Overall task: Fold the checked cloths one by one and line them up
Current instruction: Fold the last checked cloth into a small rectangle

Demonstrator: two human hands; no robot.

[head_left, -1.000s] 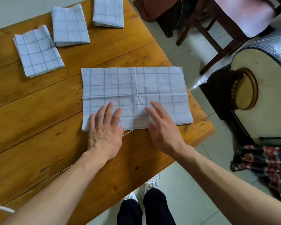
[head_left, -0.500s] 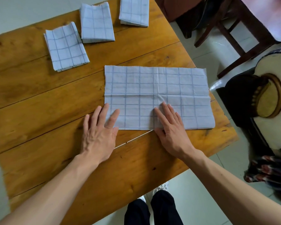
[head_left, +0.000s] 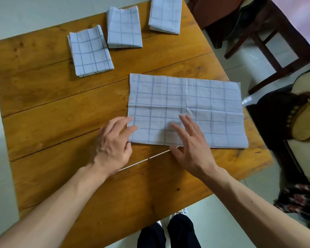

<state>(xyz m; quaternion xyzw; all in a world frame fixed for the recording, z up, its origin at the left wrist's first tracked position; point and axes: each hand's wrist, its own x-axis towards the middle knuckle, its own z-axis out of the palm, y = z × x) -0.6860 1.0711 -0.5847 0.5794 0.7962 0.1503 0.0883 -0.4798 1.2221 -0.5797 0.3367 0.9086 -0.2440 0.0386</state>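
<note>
Seen from above, a half-folded checked cloth [head_left: 186, 111] is laid as a long rectangle near the right edge of a wooden worktop [head_left: 61, 108], its far right corner reaching just past that edge. Its near long edge is set a little back from the worktop's front edge, where a strip of bare wood is left. Wide bare wood is seen to the cloth's left and in front of the arms. The cloth is pale with thin blue-grey lines, and is marked by one crease along its length and another across its middle. The left hand [head_left: 113, 142] is placed at the cloth's near left corner, fingers loosely bent, with the fingertips on the fabric edge; whether the edge is pinched cannot be told. The right hand [head_left: 190, 145] is spread flat, fingers straight, on the near middle of the cloth. Three folded cloths [head_left: 123, 26] are lined up along the far side, well apart from the hands.
</note>
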